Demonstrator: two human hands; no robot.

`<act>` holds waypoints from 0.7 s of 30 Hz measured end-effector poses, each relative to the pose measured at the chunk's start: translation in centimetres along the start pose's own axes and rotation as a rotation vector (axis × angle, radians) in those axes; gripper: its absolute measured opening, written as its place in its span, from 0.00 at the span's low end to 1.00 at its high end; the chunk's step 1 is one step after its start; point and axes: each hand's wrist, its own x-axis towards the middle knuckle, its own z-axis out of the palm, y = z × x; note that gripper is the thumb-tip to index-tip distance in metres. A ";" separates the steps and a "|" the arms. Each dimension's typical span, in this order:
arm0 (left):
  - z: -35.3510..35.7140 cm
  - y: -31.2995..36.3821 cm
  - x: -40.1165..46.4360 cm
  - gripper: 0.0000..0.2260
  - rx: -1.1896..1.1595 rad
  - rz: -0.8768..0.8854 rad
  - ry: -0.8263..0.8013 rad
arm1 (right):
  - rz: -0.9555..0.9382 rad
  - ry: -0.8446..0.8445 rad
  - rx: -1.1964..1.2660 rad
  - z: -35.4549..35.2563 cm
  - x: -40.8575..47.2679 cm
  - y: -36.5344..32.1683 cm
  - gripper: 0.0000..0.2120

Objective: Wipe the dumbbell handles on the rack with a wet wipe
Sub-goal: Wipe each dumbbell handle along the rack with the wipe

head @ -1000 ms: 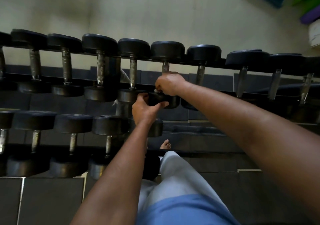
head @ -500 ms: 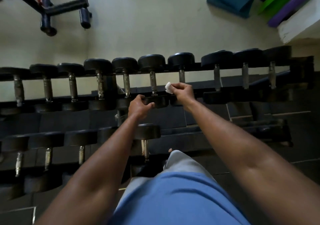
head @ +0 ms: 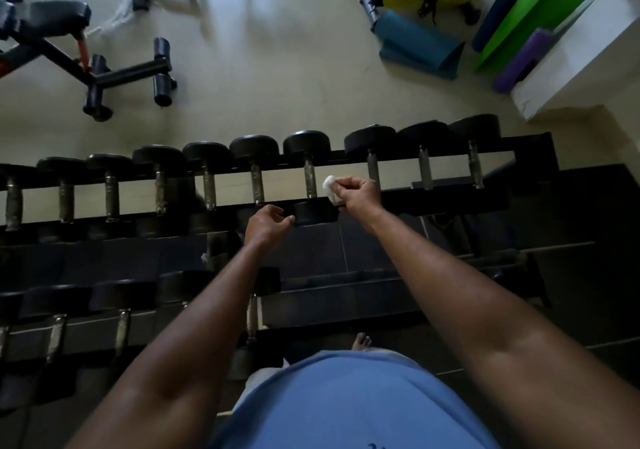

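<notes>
A black two-tier rack carries several black dumbbells with steel handles. My right hand pinches a crumpled white wet wipe just right of one top-row handle, slightly clear of it. My left hand hovers with loosely curled fingers beside the near head of that same dumbbell, at its left edge; whether it touches is unclear. My forearms cover part of the lower row.
Further handles lie to the right on the top tier, and more to the left. A bench frame stands on the pale floor beyond. Rolled mats lie at the far right. My bare foot is under the rack.
My right hand came off the handle it wrapped and now holds the wipe beside the neighbouring handle to the right. My left hand let go of the dumbbell head. The view pulled back.
</notes>
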 end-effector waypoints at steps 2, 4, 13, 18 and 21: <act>1.6 0.8 -1.0 0.19 -0.007 -0.004 0.005 | 0.009 -0.052 -0.023 -1.8 0.0 0.3 0.10; 3.0 1.4 -1.6 0.20 -0.022 -0.017 0.021 | 0.023 -0.094 -0.037 -3.2 0.2 0.5 0.11; 4.8 2.7 -1.3 0.19 0.008 -0.046 0.063 | 0.067 -0.271 -0.077 -5.1 1.5 -0.3 0.18; 4.9 2.9 1.9 0.19 0.042 -0.054 0.030 | 0.079 -0.276 -0.119 -4.1 3.8 -0.7 0.20; 5.2 2.9 3.7 0.23 0.065 -0.093 0.006 | 0.083 -0.277 -0.151 -3.5 5.3 -0.8 0.21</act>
